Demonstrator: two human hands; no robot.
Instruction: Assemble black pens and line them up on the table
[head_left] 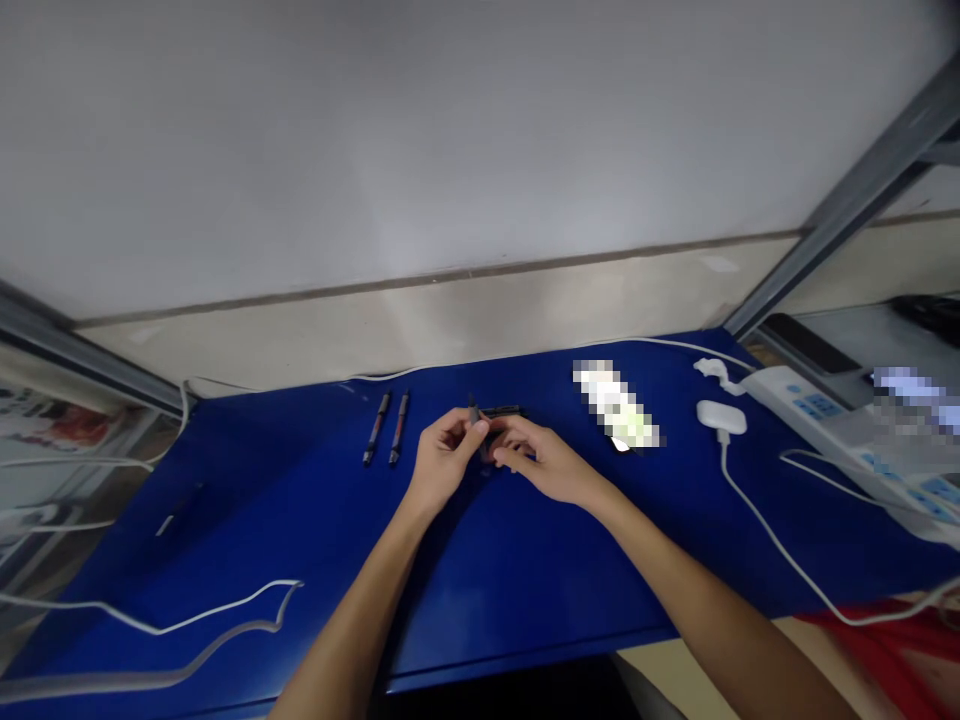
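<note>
Over the middle of the blue table, my left hand (448,452) pinches a dark pen (473,408) between thumb and fingers, its narrow tip pointing up. Close against it, my right hand (541,459) has its fingers curled round the lower part of the same pen, which is mostly hidden by the fingers. Just behind my right hand lies another dark pen-like piece (504,411), partly covered. To the left of my hands, two dark pens with reddish marking rest side by side: the outer pen (377,429) and the inner pen (400,428).
On the blue table (300,500), a phone with a blurred screen (615,403) lies right of my hands. Farther right are a white earbud case (721,417) on a cable and a power strip (847,440). A thin dark item (180,510) and white cables (225,607) lie left.
</note>
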